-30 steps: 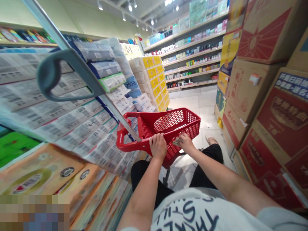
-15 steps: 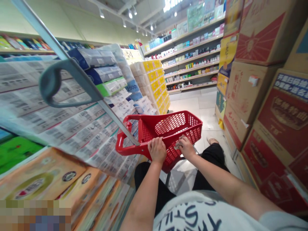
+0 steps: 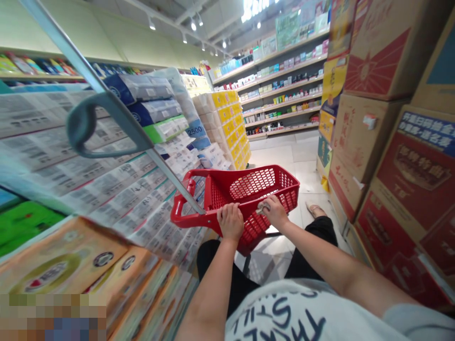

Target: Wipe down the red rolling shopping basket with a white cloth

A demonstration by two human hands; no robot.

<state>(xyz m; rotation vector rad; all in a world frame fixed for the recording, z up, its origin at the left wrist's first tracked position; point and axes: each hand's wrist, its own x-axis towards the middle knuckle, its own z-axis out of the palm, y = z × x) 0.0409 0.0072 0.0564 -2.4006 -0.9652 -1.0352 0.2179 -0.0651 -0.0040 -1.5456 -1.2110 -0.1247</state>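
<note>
A red plastic shopping basket [image 3: 270,182] on a wheeled frame stands in the aisle in front of me, with nothing visible inside. My left hand [image 3: 231,220] is closed over the basket's near rim. My right hand [image 3: 273,211] rests on the same rim to the right, fingers curled round a small crumpled greyish thing [image 3: 261,207] that I cannot name. A grey metal pull handle [image 3: 106,118] rises from the basket's red grip toward the upper left, close to the camera.
Packs of tissue and paper rolls [image 3: 106,189] are stacked along the left. Tall cardboard cartons [image 3: 391,142] wall the right side. Yellow boxes [image 3: 231,123] stand ahead on the left, and stocked shelves [image 3: 284,94] cross the far end. The tiled floor [image 3: 291,156] runs between.
The basket has shifted slightly forward and up in view, both hands staying on its rim. My view has tilted a little.
</note>
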